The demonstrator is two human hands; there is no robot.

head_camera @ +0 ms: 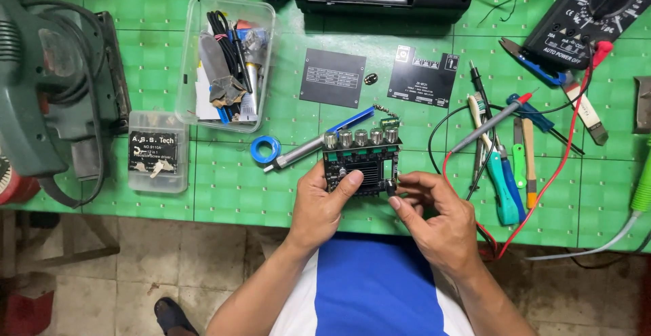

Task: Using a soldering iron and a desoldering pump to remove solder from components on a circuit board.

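Head view: a small black circuit board (361, 163) with a row of silver knobs along its far side is held just above the near edge of the green worktop (163, 58), about midway along that edge. The left hand (319, 204) is closed on the board's left end, its thumb laid across the board's face. The right hand (434, 217) is pinched narrowly, thumb and forefinger closed on a small dark part at the board's near right corner.

Just beyond the board, a silver soldering tool (305, 151) with a blue clip is laid slantwise, and a blue roll of tape (266, 149) is seen beside its tip. Two black plates (332, 77) are laid flat farther back. Toward the left edge, a clear plastic tub (196, 58) filled with cables and small tools is placed, with a small clear lidded box (157, 153) just beside it and a green power tool (41, 92) at the left edge itself. Toward the right, a group of screwdrivers (505, 173) is spread out, crossed by red and black probe leads (563, 153) from a black multimeter (597, 10) at the far right corner.
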